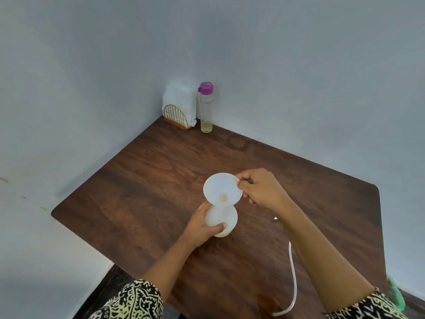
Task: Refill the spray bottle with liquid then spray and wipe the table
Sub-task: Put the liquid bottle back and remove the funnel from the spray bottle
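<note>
A translucent white spray bottle body [222, 218] with yellowish liquid at its bottom stands on the dark wooden table [142, 176]. My left hand [202, 226] grips its side. A white funnel [222, 190] sits tilted in the bottle's mouth, and my right hand [259, 188] pinches the funnel's rim. The sprayer's white dip tube [293, 279] lies on the table under my right forearm; the sprayer head is mostly hidden, only a white tip [276, 218] shows. A tall clear refill bottle with a purple cap [205, 107] stands in the far corner, a little yellow liquid in it.
A gold wire holder with white napkins [180, 104] stands beside the purple-capped bottle against the wall. Grey walls meet behind the table's far corner. Something green [396, 293] shows at the table's right edge. A faint ring stain [236, 141] marks the wood.
</note>
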Action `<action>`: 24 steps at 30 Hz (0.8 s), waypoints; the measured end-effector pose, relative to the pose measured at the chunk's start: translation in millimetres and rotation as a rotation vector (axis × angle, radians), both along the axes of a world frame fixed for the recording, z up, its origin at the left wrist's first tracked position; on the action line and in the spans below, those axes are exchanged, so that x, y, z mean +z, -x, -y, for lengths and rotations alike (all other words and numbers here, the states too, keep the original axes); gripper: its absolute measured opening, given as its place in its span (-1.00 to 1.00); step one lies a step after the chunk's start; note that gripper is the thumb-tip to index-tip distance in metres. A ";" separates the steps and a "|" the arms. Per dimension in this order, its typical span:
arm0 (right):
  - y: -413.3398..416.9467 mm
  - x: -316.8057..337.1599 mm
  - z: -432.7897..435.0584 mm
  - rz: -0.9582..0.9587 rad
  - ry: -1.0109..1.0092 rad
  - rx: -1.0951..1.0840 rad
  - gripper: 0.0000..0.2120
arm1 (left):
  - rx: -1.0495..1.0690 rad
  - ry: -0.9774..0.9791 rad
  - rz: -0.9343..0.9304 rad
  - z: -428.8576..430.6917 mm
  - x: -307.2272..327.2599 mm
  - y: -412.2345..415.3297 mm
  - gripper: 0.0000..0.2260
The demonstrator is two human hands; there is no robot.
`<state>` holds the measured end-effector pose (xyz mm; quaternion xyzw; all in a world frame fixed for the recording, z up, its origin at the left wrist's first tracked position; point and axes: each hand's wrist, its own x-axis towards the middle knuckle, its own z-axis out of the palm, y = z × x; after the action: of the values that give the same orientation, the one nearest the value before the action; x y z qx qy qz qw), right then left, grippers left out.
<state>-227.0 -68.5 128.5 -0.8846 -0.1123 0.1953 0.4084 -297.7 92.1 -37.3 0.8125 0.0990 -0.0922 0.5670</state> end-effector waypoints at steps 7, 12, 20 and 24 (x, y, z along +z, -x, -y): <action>-0.4 10.1 6.5 -0.037 -0.114 -0.083 -0.79 | -0.015 -0.013 0.015 -2.4 -2.6 0.2 -0.28; 0.4 14.2 14.9 -0.052 -0.216 -0.158 -0.76 | -0.027 -0.020 0.054 -1.8 -0.8 0.8 -0.36; 3.6 6.8 12.7 -0.100 -0.238 -0.180 -0.79 | -0.026 -0.032 0.048 -2.7 -1.8 0.2 -0.37; 3.4 4.0 9.4 -0.112 -0.230 -0.153 -0.80 | -0.029 -0.028 0.024 -4.4 -4.2 -0.4 -0.35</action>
<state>-230.4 -77.8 132.5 -0.8255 -0.0429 0.1986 0.5265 -297.4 96.4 -41.5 0.8228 0.0817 -0.0893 0.5554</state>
